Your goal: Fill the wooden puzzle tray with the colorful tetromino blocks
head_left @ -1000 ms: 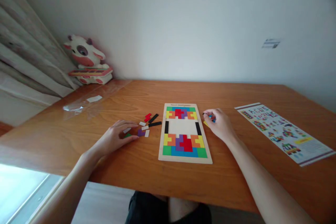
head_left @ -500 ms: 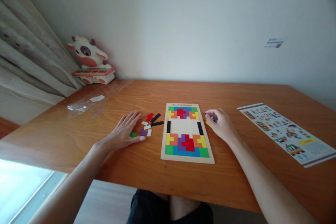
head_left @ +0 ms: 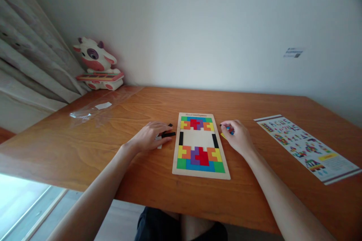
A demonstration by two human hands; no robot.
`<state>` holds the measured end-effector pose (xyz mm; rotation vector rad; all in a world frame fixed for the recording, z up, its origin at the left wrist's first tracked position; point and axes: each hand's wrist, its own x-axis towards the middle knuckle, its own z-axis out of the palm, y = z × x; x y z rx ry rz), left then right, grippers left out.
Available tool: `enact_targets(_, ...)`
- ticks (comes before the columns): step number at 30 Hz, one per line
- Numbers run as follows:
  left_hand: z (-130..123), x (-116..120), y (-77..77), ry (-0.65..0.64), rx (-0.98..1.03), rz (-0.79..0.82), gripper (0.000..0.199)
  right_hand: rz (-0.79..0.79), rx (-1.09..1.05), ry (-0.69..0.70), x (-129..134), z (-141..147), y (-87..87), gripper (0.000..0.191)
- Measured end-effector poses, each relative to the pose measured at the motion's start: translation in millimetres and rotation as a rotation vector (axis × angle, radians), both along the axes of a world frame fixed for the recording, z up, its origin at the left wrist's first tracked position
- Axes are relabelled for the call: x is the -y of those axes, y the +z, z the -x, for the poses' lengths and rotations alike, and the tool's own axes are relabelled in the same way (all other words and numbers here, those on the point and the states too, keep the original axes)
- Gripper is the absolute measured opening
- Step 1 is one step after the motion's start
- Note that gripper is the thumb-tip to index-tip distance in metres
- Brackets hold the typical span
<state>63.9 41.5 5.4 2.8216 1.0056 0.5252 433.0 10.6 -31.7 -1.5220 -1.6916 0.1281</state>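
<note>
A wooden tray puzzle lies in the middle of the table. Coloured blocks fill its top and bottom, with a black strip at each side and bare wood between. To its left, my left hand is over loose pieces. Its thumb and fingers are apart, around a black strip; a white piece shows below, and other pieces are hidden. On the right side, my right hand has its fingers curled together over blue pieces and a yellow piece. What its fingertips pinch is hidden.
A printed pattern sheet lies at the right. Clear plastic wrapping is spread on the left of the table. A cow-shaped toy keyboard stands at the back left, by a curtain.
My left hand has moved right and slightly away from me, from beside the loose pieces to over them, covering the red, green and purple ones. My right hand has stayed almost in place.
</note>
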Motion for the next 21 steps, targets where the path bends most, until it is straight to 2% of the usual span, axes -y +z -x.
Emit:
enact_targets(4, -7.5, -9.4, 8.6, -0.058, -0.109, -0.018, 0.027, 0.009, 0.006, -0.006, 0.9, 0.4, 2.1, 0.021)
enact_targets(7, -11.8, -7.1, 9.5, -0.037, -0.16, -0.041, 0.029, 0.015, 0.001, -0.012, 1.0, 0.6, 2.8, 0.021)
enact_targets(15, -10.1, 4.4, -7.4, 0.057, 0.161, 0.123, 0.029, 0.009, -0.013, -0.001, 2.2, 1.9, 4.6, 0.019)
enact_targets(18, -13.1, 6.3, -6.7, 0.039, 0.207, 0.119, 0.028, 0.009, -0.006, -0.008, 2.1, 3.2, 4.9, 0.019)
enact_targets(21, -20.3, 5.8, -1.1, 0.09, 0.258, 0.092, 0.029, 0.002, -0.005, 0.004, 1.7, 4.7, 4.4, 0.018)
